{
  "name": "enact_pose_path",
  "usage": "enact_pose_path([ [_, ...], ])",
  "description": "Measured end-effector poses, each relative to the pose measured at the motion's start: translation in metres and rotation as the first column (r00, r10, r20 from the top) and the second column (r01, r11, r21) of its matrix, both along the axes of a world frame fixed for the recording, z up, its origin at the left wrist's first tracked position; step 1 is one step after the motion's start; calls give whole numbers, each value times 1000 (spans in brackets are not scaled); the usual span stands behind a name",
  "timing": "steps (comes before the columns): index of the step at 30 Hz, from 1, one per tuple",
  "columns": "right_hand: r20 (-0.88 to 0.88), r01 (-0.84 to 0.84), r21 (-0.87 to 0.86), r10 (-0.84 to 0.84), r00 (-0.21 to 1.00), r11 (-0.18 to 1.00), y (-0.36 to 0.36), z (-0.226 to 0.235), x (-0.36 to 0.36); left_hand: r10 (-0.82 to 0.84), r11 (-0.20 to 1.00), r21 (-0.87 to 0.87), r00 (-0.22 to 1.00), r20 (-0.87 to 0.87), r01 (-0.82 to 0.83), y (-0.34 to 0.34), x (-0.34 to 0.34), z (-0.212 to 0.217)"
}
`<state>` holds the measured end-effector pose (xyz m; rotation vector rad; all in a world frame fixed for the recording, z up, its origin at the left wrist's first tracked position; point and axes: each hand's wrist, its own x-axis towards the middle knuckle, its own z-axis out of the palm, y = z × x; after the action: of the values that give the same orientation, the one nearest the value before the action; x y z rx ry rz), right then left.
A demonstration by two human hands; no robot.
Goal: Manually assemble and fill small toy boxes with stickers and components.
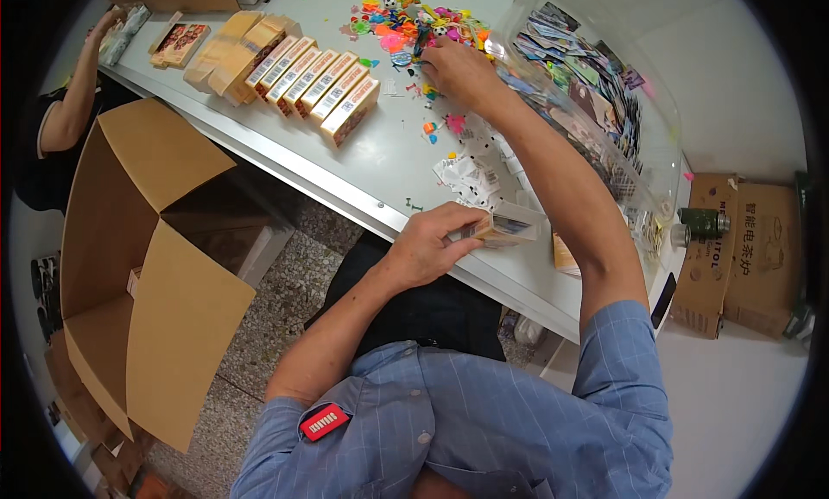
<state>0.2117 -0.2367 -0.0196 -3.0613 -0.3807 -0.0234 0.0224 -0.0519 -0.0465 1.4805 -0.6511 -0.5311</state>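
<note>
Near the table's front edge, my left hand (429, 244) grips a small carton (505, 229) between thumb and fingers; its flap end stands up and faces right. My right arm stretches across the table, and my right hand (462, 70) is at the near edge of a heap of small colourful plastic toys (406, 20). Its fingers are bent together over the toys; whatever they pinch is too small or hidden. Between the hands lie loose small printed paper slips (471, 178) and a few stray toys, among them a pink one (455, 123).
A row of filled cartons (350, 110) and flat carton stacks (229, 54) stand at the left. A clear plastic bin (669, 128) of cards is at the right. A large open cardboard box (186, 318) sits left below the table. Another person's arm (79, 85) shows far left.
</note>
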Motion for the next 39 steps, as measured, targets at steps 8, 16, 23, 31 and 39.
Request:
enact_pose_path([
  [8, 118, -64, 224, 38, 992, 972, 15, 9, 3, 11, 1000, -22, 1000, -13, -11, 3, 2, 1],
  [16, -70, -231, 0, 230, 971, 973, 24, 7, 31, 30, 999, -34, 1000, 8, -29, 1, -1, -4],
  [23, -74, -218, -24, 216, 974, 976, 22, -7, 31, 24, 999, -29, 1000, -15, -24, 0, 0, 1],
  [31, 177, -171, -11, 170, 969, 985, 4, 4, 5, 17, 1000, 3, 999, -39, -17, -1, 1, 3],
  [39, 305, -204, 401, 80, 949, 893, -2, 107, -143, 39, 999, 26, 999, 14, -39, 0, 0, 3],
])
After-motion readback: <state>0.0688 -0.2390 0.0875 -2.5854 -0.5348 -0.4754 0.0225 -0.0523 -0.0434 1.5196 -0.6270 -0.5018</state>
